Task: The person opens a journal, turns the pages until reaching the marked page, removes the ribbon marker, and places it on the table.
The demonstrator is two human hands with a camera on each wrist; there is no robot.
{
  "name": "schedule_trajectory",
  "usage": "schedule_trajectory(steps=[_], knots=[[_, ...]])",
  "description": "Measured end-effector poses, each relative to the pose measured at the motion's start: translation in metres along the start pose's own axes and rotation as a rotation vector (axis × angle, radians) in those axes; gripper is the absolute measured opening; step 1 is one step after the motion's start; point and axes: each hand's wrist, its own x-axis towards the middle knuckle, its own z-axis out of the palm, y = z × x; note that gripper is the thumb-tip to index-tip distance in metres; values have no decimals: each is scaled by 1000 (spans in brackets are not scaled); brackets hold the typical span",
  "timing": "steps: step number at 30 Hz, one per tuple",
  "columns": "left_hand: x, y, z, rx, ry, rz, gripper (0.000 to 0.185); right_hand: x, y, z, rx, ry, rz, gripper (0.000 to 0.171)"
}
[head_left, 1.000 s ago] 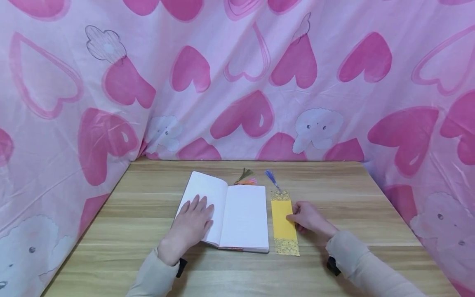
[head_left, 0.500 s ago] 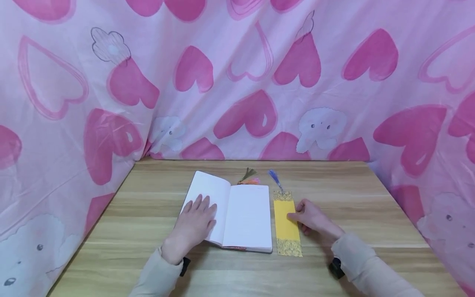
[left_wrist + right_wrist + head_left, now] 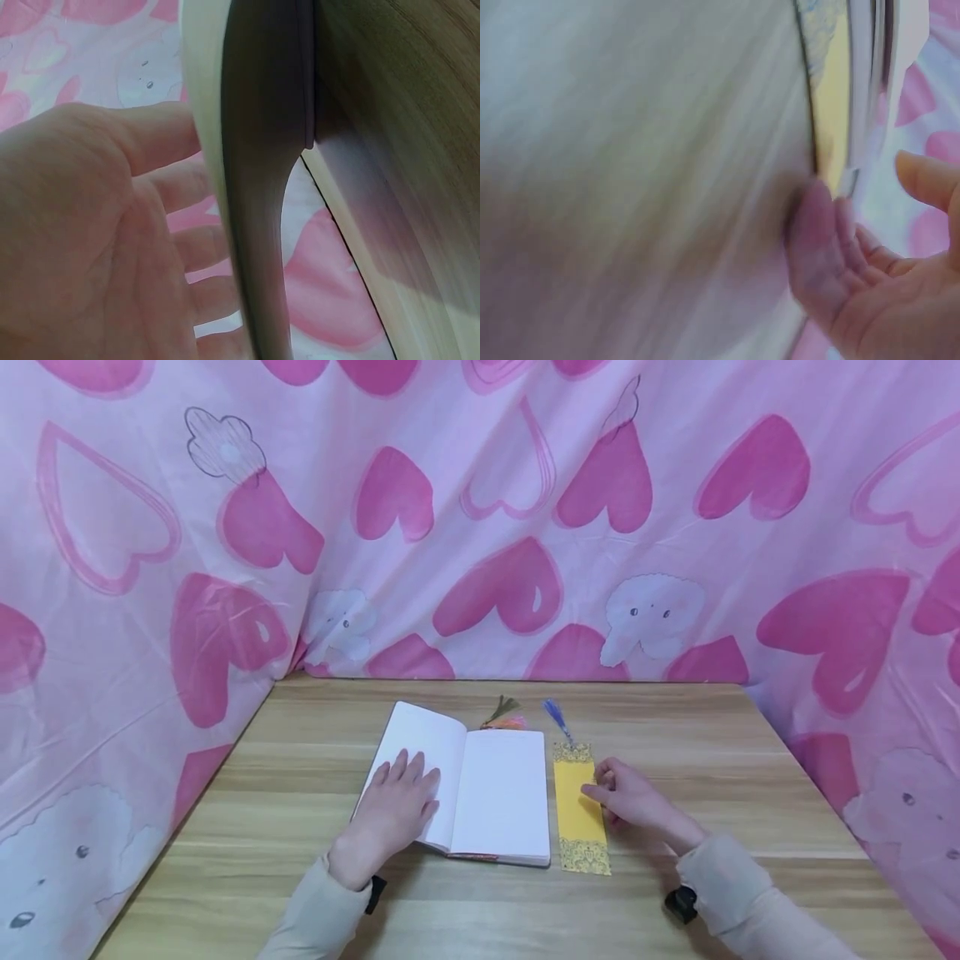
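A notebook (image 3: 480,793) lies open on the counter (image 3: 675,893), blank pages up, and the left hand (image 3: 397,810) rests flat on its left page with fingers straight, so the opening looks done. The yellow bookmark (image 3: 577,814) lies flat on the counter just beside the notebook's right edge, not yet lifted; the right hand (image 3: 626,797) touches its right edge with fingertips, fingers loosely bent, no firm pinch to be seen. A pink heart-print cloth (image 3: 480,510) walls in the counter, tassels (image 3: 504,717) peek out past the notebook's top edge, and nothing blocks the bookmark.
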Motion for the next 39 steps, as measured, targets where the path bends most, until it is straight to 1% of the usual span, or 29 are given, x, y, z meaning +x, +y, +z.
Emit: schedule_trajectory(steps=[4,6,8,12,14,17,22,26,28,30,34,39], knots=[[3,1,-2,5,2,4,47,-5,-18,2,-190,45,-103,44],[4,2,-2,14,6,6,47,-8,-28,3,-247,55,-143,51],[5,2,-3,21,11,9,47,-12,-38,4,-292,51,-183,60],[6,2,-4,29,6,11,48,-19,-53,9,-436,37,-264,89],[7,3,-5,33,-2,10,49,-21,-57,12,-491,21,-300,103],[7,4,-4,23,-12,4,48,-23,-60,17,-518,-14,-332,118],[5,4,-2,15,-22,-6,48,-23,-64,25,-522,-72,-364,129],[3,5,1,8,-19,-11,47,-22,-69,34,-514,-116,-373,134],[1,5,2,-2,-20,-11,47,-22,-70,41,-527,-138,-382,136],[0,5,4,-13,-24,-12,47,-22,-71,47,-547,-160,-395,137],[-1,4,5,0,-13,-8,47,-20,-70,58,-626,-179,-413,139],[1,4,4,21,4,-2,47,-15,-69,65,-642,-204,-402,137]])
